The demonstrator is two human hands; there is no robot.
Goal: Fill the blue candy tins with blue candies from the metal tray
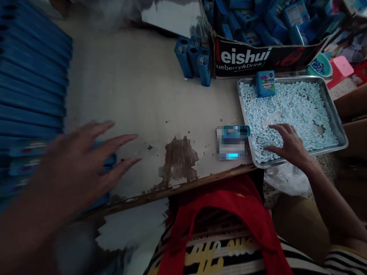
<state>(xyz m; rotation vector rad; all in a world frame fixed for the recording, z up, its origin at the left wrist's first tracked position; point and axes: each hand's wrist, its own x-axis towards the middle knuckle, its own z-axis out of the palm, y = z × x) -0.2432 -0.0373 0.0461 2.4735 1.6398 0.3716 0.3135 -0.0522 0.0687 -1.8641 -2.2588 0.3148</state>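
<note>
My left hand [76, 164] is open with its fingers spread, in front of blue cartons [28, 147] at the left of the table. Nothing shows in its fingers. Over the metal tray [342, 133] at the right, my right hand [292, 145] is open, thumb and fingers apart, close above small pale-blue candies [304, 103]. Whether it touches them I cannot tell. A blue candy box [265, 84] stands on the candies near the tray's far edge. Left of the tray lies a small scale [231, 147] with a lit display and a blue carton [233, 131] on it.
Three narrow blue cartons [193, 57] stand upright beside a cardboard box [243, 57] heaped with blue cartons. Long rows of blue cartons [34, 72] line the left side. A green bowl [327, 68] and pink stool [340, 70] are beyond the tray. The table's front edge [209, 179] is worn.
</note>
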